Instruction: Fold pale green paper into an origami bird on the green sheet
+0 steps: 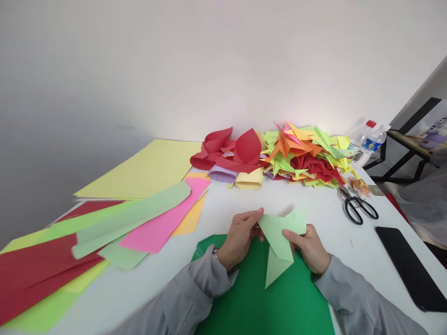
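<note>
Pale-green folded paper (pixel 277 235) at five o'clock from view centre, above a green sheet (pixel 258 304); our left hand (pixel 239 239) and right hand (pixel 310 249) each pinch an edge. We note scissors (pixel 358 207) at its two o'clock, black handles nearer us.

A folded sheet (pixel 277 239) is held between the left hand (pixel 240 239) and the right hand (pixel 311 249), above a mat (pixel 265 309) laid at the front of the tabletop (pixel 223 209). Paper strips (pixel 136 218) are strewn left of the mat; a large paper sheet (pixel 146 172) is placed behind them. Paper rolls (pixel 247 152) are set near the wall (pixel 223 60), with an origami pile (pixel 307 160) to their right. Bottles (pixel 373 143) are stood right of the pile; scissors (pixel 352 198) are laid before its right end, a smartphone (pixel 412 270) nearer the front.
</note>
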### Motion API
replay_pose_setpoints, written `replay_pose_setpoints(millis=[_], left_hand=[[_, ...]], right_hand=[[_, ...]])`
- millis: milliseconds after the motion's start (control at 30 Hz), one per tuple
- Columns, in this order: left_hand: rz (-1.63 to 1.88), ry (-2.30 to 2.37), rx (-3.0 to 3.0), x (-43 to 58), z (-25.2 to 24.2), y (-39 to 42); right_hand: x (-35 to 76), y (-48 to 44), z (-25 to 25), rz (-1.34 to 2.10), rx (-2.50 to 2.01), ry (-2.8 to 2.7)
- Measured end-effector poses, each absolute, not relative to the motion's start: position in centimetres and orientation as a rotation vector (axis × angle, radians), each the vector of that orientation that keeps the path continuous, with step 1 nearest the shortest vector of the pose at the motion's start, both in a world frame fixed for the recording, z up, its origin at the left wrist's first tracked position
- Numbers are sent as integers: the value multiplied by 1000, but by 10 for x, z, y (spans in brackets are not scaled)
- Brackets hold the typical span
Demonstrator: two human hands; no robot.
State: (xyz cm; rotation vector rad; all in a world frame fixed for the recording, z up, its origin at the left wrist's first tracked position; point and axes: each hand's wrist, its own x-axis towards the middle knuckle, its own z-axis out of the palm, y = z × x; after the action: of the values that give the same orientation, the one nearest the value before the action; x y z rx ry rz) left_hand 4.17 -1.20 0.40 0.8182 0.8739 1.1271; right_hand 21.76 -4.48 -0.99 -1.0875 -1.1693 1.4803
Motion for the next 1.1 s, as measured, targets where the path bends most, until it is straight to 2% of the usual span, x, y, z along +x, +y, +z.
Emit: replay_pose_setpoints(millis=[467,767,1100], left_hand=[[1131,885,814,40,3,-10],[865,779,1168,39,9,-20],[864,808,1180,39,8,-19]], right_hand=[[217,-46,-9,1478,-1070,-1120],[216,-45,-11,1436,-1104,-1073],[213,-45,0,1396,-1148,-1120]])
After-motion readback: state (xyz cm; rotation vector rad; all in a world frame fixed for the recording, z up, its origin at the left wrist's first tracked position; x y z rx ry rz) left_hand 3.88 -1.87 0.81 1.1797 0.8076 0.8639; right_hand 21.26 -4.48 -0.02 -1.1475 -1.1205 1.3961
